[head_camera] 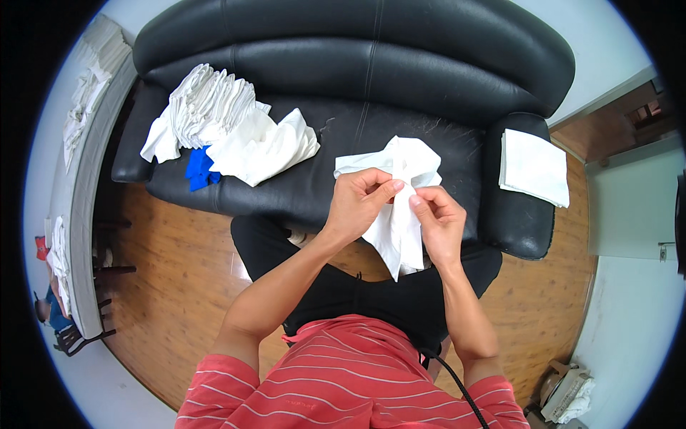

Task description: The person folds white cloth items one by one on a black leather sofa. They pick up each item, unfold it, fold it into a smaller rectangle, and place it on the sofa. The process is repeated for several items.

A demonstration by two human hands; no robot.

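Observation:
Both hands pinch a white cloth garment [403, 225] over the front edge of the black leather sofa [300, 64]. The thumb and fingertips of my left hand [362, 201] grip a narrow strip near its middle. My right hand [442, 214] pinches the strip's right edge, slightly lower. Part of the cloth lies bunched on the seat beyond my fingers, and a pointed end hangs down towards my lap. What sits between the fingertips is partly hidden.
On the sofa's left lie a stack of folded white cloths [211, 102], a loose white cloth [262, 147] and a blue cloth [201, 169]. Folded white cloth [534, 167] rests on the right armrest. A long table [86, 214] with white cloths stands left; a person [53, 308] is beyond it.

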